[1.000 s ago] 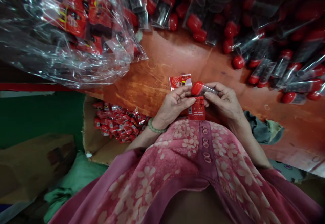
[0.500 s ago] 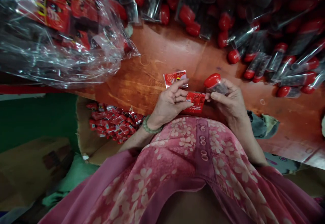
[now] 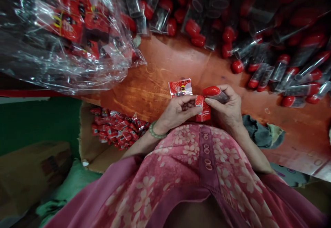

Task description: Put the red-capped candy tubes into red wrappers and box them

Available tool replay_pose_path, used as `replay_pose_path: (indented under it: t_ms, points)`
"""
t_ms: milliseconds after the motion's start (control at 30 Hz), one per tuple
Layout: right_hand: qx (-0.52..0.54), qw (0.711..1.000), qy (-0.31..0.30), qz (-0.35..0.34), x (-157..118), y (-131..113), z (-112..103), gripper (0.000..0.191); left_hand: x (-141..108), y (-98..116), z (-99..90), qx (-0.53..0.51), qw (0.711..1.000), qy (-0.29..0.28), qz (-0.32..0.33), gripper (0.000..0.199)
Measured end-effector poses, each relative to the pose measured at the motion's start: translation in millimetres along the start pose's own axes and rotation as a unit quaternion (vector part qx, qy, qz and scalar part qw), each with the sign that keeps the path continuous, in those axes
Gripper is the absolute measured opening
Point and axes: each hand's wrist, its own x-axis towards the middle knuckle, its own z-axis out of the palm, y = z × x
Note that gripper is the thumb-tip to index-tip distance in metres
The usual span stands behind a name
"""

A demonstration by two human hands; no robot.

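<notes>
Between thumb and fingers, my left hand (image 3: 178, 112) grips a red printed card (image 3: 203, 109), which looks bent or curled. My right hand (image 3: 226, 107) holds a clear tube with a red cap (image 3: 213, 91), the cap pointing left, just above the card. The right thumb rests against the card's upper right edge. Another red printed card (image 3: 180, 87) lies on the table just beyond my left hand.
Many red-capped clear tubes (image 3: 279, 68) lie heaped along the table's far side and right. A clear plastic bag (image 3: 103, 66) with red packets sits at upper left. Below it, a cardboard box (image 3: 88, 152) holds red packets. A dark cloth (image 3: 261, 131) lies right of my right arm.
The capped tube has moved left and down, closer to the held card. That card, flatter before, now looks curled, and my right thumb has come onto it. My left fingers have drawn in.
</notes>
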Motion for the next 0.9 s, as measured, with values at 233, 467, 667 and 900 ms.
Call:
replay_pose_path:
  t_ms: [233,467,667,900]
  points:
    - [-0.029,0.998,0.009,-0.053,0,-6,2,0.028,3,0,-2.2,-0.064,0.996,-0.056,-0.041,0.049]
    - [0.002,0.998,0.001,-0.062,5,-3,4,0.034,10,0,-4.8,0.062,0.998,-0.004,-0.031,0.039]
    - [0.001,0.998,-0.022,-0.061,5,-5,-11,0.028,13,-4,-1.4,0.085,0.994,0.045,0.044,0.038]
    - [-0.012,0.994,-0.049,-0.096,5,-13,-44,0.021,10,-4,-2.0,0.066,0.987,0.100,0.105,0.029]
